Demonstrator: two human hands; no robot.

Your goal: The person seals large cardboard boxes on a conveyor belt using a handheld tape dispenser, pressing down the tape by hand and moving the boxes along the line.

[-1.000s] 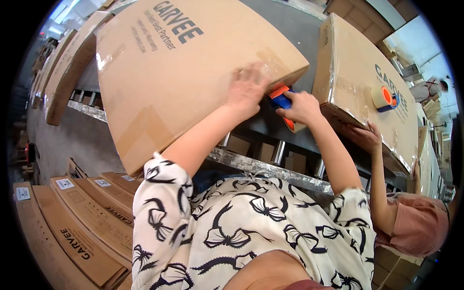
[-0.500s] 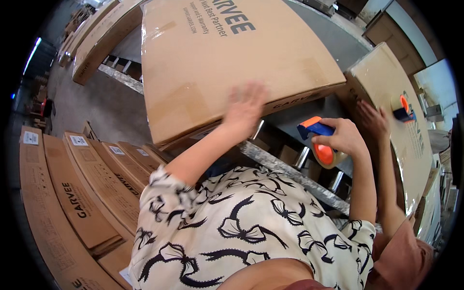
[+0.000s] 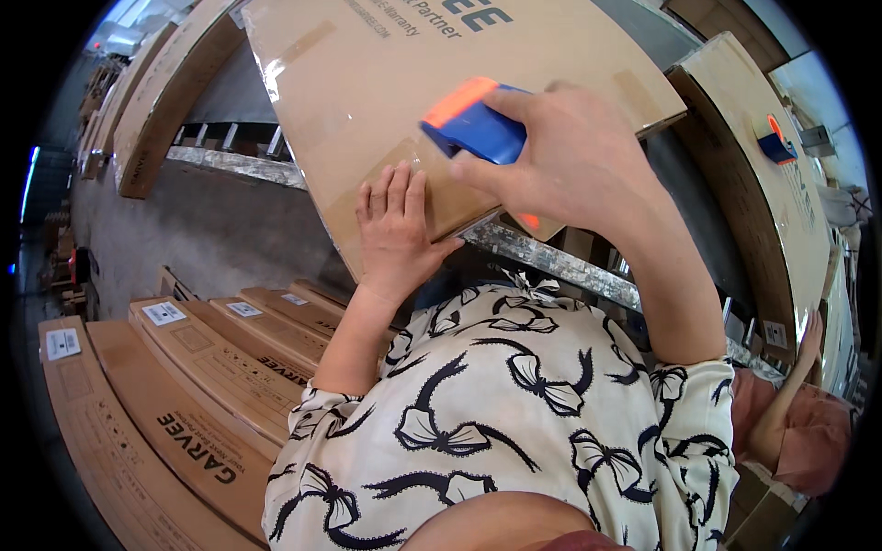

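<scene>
On the dark tabletop [image 3: 694, 193] in front of you lies a large brown carton [image 3: 395, 110], broad printed face up. As far as can be judged, it is well along: that face is closed, and tape strips show at its left edge, at the corner nearest you and toward its right end. What is left is harder to tell, because your hands cover much of the near edge; whether the sides are sealed does not show.

Your right hand [image 3: 579, 161] has its grip closed around a blue and orange tape dispenser [image 3: 491, 138], held over the near part of the carton; you cannot tell from here whether its front end touches the cardboard. Your left hand [image 3: 397, 216] has its grip open, fingers spread flat on the near corner, over the tape there.

Farther right, a second carton [image 3: 781, 106] carries another tape dispenser [image 3: 778, 147], with a co-worker's arm [image 3: 792, 386] near its lower end. To your lower left, a row of narrow cartons [image 3: 197, 432] stands side by side.
</scene>
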